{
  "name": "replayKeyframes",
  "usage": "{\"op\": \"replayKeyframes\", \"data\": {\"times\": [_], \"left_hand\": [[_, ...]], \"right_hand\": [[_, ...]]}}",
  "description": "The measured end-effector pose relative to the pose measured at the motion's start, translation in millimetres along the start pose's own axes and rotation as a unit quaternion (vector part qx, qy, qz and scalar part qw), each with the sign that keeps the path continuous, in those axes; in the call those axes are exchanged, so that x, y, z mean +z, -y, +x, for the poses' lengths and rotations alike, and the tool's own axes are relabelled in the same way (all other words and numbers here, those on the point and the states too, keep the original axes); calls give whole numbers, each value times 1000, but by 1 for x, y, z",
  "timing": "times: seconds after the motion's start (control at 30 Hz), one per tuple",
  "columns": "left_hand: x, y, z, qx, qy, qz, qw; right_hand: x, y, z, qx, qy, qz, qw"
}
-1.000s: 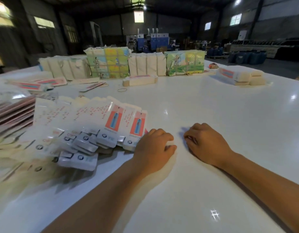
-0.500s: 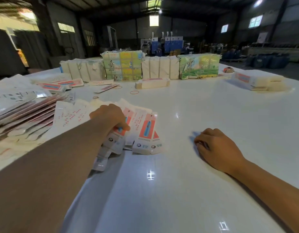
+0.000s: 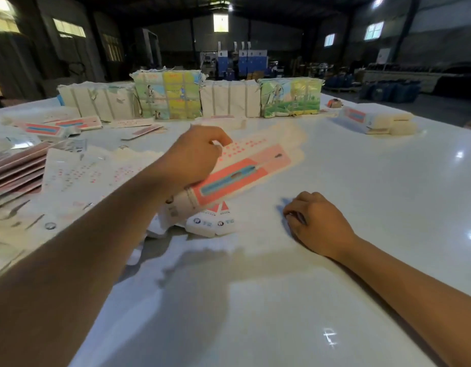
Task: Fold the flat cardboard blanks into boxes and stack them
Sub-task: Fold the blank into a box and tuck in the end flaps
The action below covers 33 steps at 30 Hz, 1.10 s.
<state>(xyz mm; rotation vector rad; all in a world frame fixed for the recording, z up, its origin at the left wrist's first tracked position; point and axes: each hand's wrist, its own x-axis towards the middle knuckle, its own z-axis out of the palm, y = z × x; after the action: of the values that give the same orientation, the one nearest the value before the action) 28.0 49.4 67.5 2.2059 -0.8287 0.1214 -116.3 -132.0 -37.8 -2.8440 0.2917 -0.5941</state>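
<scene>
The left hand (image 3: 194, 157) pinches 1 flat white-and-pink cardboard blank (image 3: 245, 170), lifting it clear to fold. The right hand (image 3: 319, 223) rests curled, empty, on the glossy white bench (image 3: 361, 181)

you have bare white table (image 3: 361, 197) ahead and right; spread blanks (image 3: 91, 176) crowd your left, wrapped bundles (image 3: 229, 102) wall the far edge.
</scene>
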Motion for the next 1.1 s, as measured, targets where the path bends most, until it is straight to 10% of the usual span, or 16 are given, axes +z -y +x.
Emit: {"op": "replayKeyframes", "data": {"times": [0.33,0.5,0.8,0.97,1.1], "left_hand": [[68,42,-63,115,43,70,990],[67,40,-64,149,-17,82,985],[76,30,-69,172,82,309,932],[71,24,-64,95,53,194,975],[64,23,-63,60,43,169,983]], "right_hand": [[0,-8,2,117,-18,191,974],[-16,-5,4,228,-7,640,734],[-7,-10,3,173,-24,577,798],[-8,-6,4,202,-169,559,787],[-8,-1,-3,123,-240,405,874]]}}
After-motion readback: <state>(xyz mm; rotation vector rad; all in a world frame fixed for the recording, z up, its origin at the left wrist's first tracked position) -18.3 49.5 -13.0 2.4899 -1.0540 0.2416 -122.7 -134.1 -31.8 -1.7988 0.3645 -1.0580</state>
